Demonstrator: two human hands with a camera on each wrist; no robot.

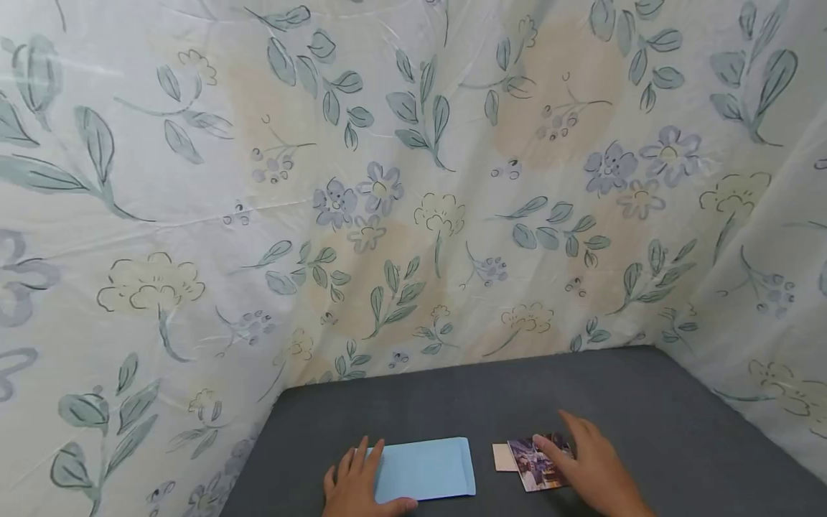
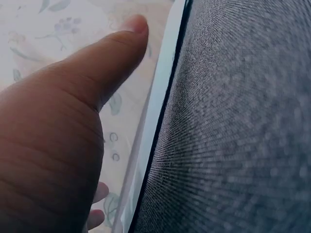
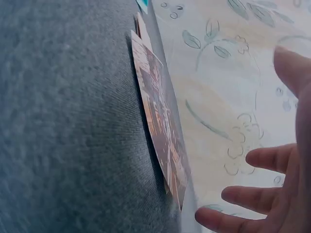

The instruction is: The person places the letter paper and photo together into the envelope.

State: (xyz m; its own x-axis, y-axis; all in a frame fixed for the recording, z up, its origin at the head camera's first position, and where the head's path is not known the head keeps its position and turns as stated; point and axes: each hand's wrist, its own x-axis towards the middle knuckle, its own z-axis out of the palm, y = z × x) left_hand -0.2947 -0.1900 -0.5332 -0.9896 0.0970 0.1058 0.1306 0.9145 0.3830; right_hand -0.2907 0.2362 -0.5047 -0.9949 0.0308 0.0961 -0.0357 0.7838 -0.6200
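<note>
A light blue envelope lies flat on the dark grey table. My left hand is over its left end, fingers spread; in the left wrist view the straight thumb stands above the envelope's pale edge. To the right lies a printed picture card with purple and brown colours, partly covering a plain beige card. My right hand hovers at the picture card's right side, hiding part of it. The right wrist view shows its fingers spread, with a gap above the picture card.
The dark grey cloth-covered table ends at a hanging curtain with a leaf and flower print, which also runs along its left and right sides.
</note>
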